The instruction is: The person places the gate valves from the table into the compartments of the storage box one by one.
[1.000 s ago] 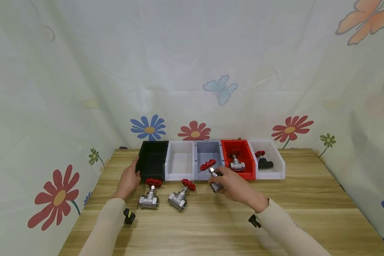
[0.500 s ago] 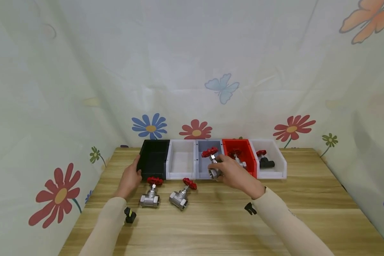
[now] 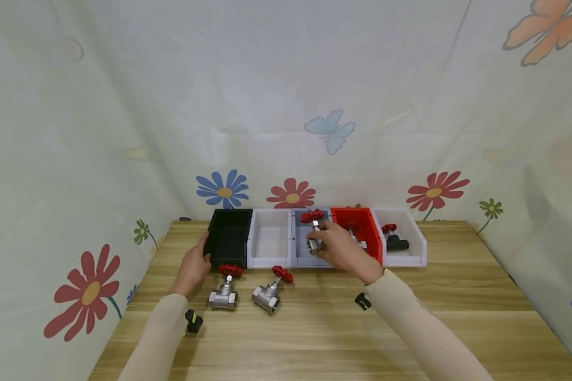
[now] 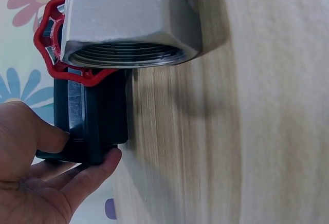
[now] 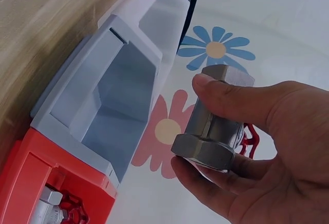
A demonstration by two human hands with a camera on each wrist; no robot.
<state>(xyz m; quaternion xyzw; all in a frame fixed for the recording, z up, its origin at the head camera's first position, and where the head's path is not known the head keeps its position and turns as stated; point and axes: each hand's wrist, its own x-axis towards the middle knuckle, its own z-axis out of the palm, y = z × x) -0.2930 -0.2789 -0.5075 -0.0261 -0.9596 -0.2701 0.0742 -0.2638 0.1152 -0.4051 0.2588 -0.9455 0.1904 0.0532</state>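
Note:
My right hand holds a metal gate valve with a red handwheel, gripping it by its body over the grey-blue bin. In the right wrist view, the valve's hex-ended body sits between thumb and fingers, and the bin beside it has nothing inside. My left hand pinches the left wall of the black bin between thumb and fingers. In front of that bin a red-wheeled valve stands upright on the table. Another valve leans to the right beside it.
The bins form one row along the back: black, a white bin, grey-blue, a red bin with a valve inside, and a white bin holding a dark valve with a red wheel. A floral curtain hangs behind.
My right hand has carried the valve up from in front of the grey-blue bin to over it, and the valve is more upright. The left hand stays on the black bin.

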